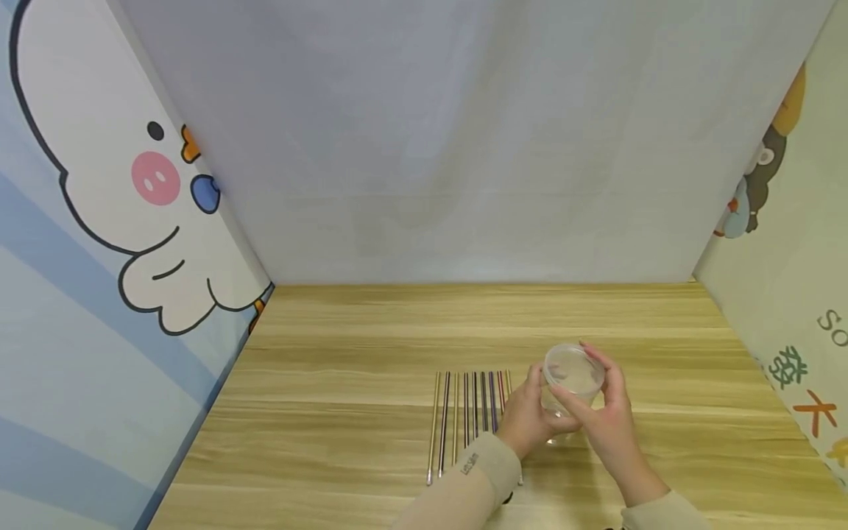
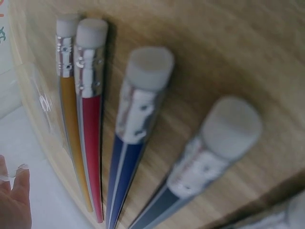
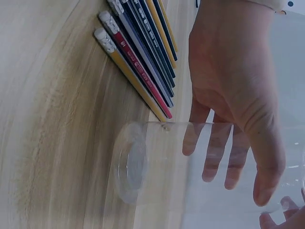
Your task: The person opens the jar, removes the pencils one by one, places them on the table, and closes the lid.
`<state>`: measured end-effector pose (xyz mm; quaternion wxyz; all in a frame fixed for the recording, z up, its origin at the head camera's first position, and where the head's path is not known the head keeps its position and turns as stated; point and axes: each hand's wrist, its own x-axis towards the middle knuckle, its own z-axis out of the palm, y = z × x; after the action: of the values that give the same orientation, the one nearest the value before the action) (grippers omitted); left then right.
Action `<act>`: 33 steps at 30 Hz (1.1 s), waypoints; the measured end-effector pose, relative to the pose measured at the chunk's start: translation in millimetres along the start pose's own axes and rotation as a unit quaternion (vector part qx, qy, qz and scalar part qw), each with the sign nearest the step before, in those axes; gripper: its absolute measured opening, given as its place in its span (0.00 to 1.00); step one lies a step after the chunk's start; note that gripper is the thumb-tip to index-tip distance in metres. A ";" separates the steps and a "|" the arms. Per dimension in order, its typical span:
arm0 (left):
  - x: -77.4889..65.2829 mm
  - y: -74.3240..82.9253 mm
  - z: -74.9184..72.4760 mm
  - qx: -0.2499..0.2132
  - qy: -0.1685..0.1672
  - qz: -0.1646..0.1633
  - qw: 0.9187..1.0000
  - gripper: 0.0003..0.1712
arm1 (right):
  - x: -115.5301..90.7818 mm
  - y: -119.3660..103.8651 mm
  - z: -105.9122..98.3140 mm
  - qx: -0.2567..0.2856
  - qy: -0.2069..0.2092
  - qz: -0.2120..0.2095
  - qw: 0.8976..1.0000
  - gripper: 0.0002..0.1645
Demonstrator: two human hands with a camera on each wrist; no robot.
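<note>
Both hands are on a clear plastic jar point(image 1: 553, 405) over the right part of the table. My left hand point(image 1: 528, 419) grips the jar's side, and its fingers show through the wall in the right wrist view. My right hand point(image 1: 612, 423) holds the round, translucent top, thumb on the near edge and fingers on the far edge. Whether that top is a separate lid I cannot tell. Left of the jar lies a row of several pencils point(image 1: 455, 419). The left wrist view shows eraser ends close up, including a red pencil point(image 2: 91, 133) and a blue pencil point(image 2: 125, 162).
The wood-grain table point(image 1: 331, 412) meets a pale back wall point(image 1: 430, 147). A printed side panel point(image 1: 79, 221) stands at the left, and another printed panel point(image 1: 795, 294) at the right. My left forearm passes over the near ends of some pencils.
</note>
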<state>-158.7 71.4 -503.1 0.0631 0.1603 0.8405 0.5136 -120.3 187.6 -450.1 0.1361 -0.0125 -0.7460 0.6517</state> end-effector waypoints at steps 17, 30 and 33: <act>1.8 -4.8 0.9 0.020 0.005 0.023 1.000 0.53 | 1.6 -4.1 3.8 -0.070 0.000 0.024 0.997 0.45; 1.4 -1.1 2.8 -0.003 0.005 -0.012 1.000 0.51 | -11.5 8.3 -14.3 0.000 -0.018 -0.063 0.998 0.37; 0.9 -0.7 2.1 0.002 0.005 -0.017 1.000 0.52 | -11.6 8.2 -14.3 -0.005 -0.005 -0.065 0.998 0.39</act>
<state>-159.1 73.2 -504.7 0.0672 0.1439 0.8442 0.5120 -107.3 200.4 -458.7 0.1744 0.0385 -0.7494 0.6375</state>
